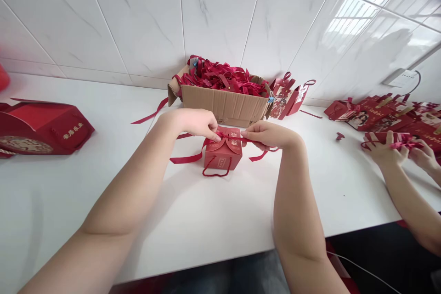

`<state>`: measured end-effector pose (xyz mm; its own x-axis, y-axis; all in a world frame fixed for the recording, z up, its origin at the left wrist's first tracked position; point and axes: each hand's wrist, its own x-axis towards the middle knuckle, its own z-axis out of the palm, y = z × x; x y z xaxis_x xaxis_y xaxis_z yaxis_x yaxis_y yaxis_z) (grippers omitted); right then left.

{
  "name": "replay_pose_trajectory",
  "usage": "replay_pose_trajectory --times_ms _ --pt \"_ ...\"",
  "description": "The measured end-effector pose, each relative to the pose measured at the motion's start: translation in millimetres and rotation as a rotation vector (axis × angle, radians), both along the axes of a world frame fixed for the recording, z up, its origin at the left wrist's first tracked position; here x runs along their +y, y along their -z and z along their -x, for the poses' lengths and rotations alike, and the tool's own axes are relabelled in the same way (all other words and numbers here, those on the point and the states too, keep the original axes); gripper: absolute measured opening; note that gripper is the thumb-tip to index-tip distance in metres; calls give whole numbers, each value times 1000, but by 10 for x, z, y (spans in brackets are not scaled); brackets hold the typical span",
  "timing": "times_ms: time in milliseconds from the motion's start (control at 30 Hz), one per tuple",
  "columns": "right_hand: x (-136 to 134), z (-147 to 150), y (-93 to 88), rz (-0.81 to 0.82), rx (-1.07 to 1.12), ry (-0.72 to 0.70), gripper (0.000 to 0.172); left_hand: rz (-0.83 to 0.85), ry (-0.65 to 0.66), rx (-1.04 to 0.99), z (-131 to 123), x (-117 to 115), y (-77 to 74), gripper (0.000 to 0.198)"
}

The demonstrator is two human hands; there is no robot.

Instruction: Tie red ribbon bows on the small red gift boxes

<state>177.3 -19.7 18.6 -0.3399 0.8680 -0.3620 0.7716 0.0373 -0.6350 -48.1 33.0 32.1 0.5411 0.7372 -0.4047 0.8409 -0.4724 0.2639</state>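
A small red gift box [223,154] with gold lettering sits on the white table, its red cord handle [217,175] hanging at the front. Across its top runs a red ribbon [234,138], gathered near the middle. My left hand [201,124] pinches the ribbon at the top of the box with thumb and finger. To the right of the box, my right hand [263,135] grips the ribbon and holds it taut sideways. Loose ribbon ends trail on the table at both sides. The undersides of my fingers are partly hidden.
Behind the gift box stands a cardboard box [220,103] full of red ribbons. Red bags [284,98] stand beside it. A larger red box [44,126] lies at left. At right, a co-worker's hands [387,151] hold a red box near several others. Tiled wall [220,14] behind.
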Motion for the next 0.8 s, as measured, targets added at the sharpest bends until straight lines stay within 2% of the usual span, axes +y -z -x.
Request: replay_pose_trajectory --times_ms 233,367,433,533,600,700,800 --pt "33 -30 17 54 -90 115 72 38 29 33 -42 57 24 35" --pt "39 -101 33 68 -104 97 71 38 28 42 -47 59 14 34" --pt "37 -135 40 64 -27 61 64 35 25 45 -47 53 7 35" --pt "29 -136 44 10 241 37 51 30 13 54 -46 45 8 40" --pt "27 -105 48 -19 403 67 48 22 13 56 -44 51 19 43" --pt "32 -64 57 -17 494 112 50 5 22 57 -31 79 41 46" --pt "31 -59 56 3 582 94 42 -34 27 41 -15 83 35 43"
